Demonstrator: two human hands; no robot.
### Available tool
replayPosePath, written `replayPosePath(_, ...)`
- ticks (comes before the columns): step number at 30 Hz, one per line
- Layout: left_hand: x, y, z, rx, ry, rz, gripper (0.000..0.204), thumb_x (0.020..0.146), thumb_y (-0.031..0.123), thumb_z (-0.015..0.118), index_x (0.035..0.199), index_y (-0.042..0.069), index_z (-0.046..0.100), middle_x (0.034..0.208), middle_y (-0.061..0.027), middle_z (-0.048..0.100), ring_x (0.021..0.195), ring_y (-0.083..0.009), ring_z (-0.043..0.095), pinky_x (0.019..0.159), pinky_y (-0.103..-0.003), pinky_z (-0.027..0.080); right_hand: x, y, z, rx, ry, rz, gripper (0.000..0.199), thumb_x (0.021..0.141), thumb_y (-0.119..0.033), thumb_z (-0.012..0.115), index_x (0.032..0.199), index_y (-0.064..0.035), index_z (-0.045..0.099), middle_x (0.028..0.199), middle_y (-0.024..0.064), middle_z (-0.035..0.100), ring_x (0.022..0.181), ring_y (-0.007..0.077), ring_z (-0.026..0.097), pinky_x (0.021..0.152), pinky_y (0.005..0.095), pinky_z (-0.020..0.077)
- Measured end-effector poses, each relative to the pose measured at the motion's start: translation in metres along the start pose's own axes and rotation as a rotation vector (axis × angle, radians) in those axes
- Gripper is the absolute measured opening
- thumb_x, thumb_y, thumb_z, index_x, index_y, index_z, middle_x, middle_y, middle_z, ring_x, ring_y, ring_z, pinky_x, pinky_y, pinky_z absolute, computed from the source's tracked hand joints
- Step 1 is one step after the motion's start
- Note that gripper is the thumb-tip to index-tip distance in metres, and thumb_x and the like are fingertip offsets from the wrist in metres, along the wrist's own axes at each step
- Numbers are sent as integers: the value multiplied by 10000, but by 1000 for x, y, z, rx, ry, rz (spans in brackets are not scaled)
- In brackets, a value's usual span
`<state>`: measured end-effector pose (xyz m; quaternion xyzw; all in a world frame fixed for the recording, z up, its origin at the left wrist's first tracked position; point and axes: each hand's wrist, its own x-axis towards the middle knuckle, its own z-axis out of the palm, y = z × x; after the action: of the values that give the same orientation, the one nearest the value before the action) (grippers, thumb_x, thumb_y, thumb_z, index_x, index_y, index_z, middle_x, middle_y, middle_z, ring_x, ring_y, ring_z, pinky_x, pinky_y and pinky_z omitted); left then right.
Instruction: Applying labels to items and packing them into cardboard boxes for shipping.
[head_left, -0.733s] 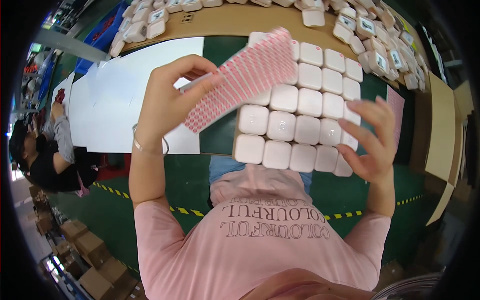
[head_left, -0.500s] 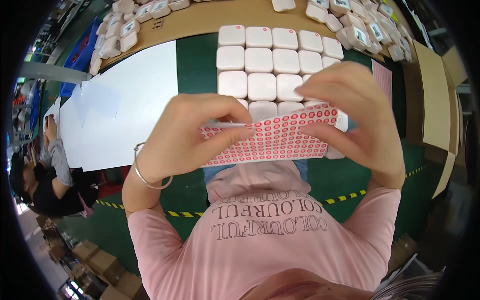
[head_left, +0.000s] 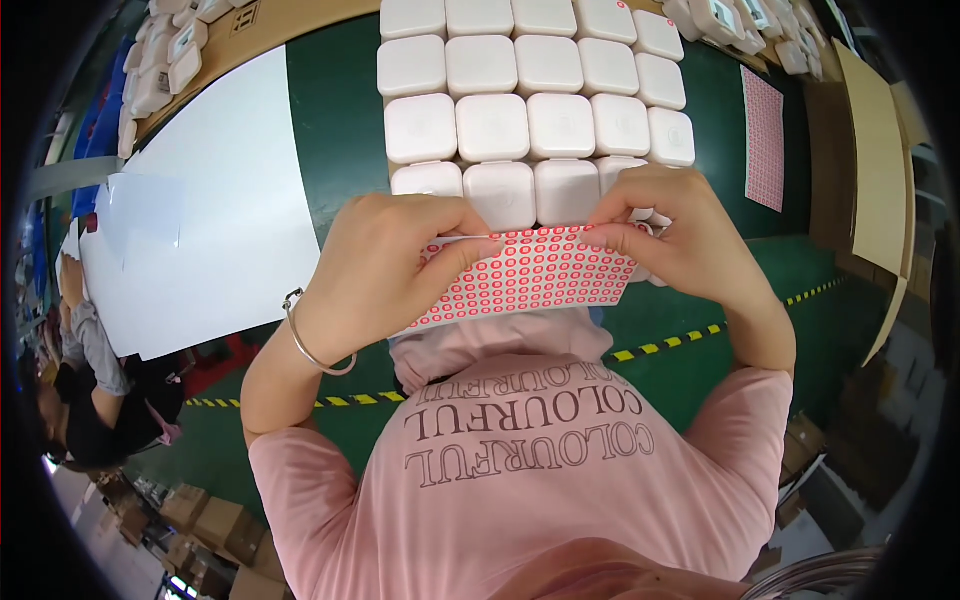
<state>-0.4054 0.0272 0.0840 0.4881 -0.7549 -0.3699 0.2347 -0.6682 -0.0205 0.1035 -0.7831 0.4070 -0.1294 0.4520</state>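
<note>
Person in pink T-shirt at the near side of the case block (head_left: 492,127), which is rows of closed pale cases packed close together; lids down, so I can't see what's in them. Two at the block's far right corner carry a small red dot. Green surface (head_left: 335,130) shows either side of the block.

Sticker sheet (head_left: 535,275), white with red round stickers, is held up at the block's near edge, covering part of it from me. Left hand (head_left: 385,255) pinches its top edge between thumb and fingers; right hand (head_left: 685,235) has thumb and fingers close together at the same edge, further right.

Right of the block: second sticker sheet (head_left: 765,140) lying flat, then a carton (head_left: 875,175) with flaps out, inside not visible. Left of the block: big white sheet (head_left: 215,215), blue bin (head_left: 103,150) past it, contents unclear. Beyond the block, loose cases heaped left (head_left: 185,60) and right (head_left: 722,22). Co-worker's hand (head_left: 72,280) far left of the block, blurry.
</note>
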Motion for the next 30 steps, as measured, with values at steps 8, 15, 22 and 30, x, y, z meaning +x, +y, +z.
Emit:
replayPosePath(8,2,1,0,11,-70,-13,128,822,152,719,819,27,693,700,-127,649,607,-288,634,560,-328,480,2,-2,8,-320,102,-280,150,763,-75,741,883,-94,654,748,25,613,751,212,607,926,403,426)
replayPosePath(15,4,1,1,0,-106,-29,128,840,196,667,813,74,695,679,-107,644,614,-293,626,564,-381,479,3,-7,5,-434,12,-328,163,766,-72,735,869,-97,611,763,8,600,741,202,606,979,435,406)
replayPosePath(22,2,1,0,-4,-117,-46,129,836,185,667,811,60,686,682,-119,639,609,-297,619,563,-386,473,18,9,-12,-141,1,-81,79,858,-36,645,884,-28,572,803,44,591,718,165,570,783,306,471)
replayPosePath(30,-2,-3,-2,-29,-115,-71,130,842,183,674,813,56,677,690,-125,637,616,-301,628,572,-372,483,32,28,-18,-239,-52,-37,61,868,-41,637,867,-15,582,662,49,554,597,132,500,556,269,410)
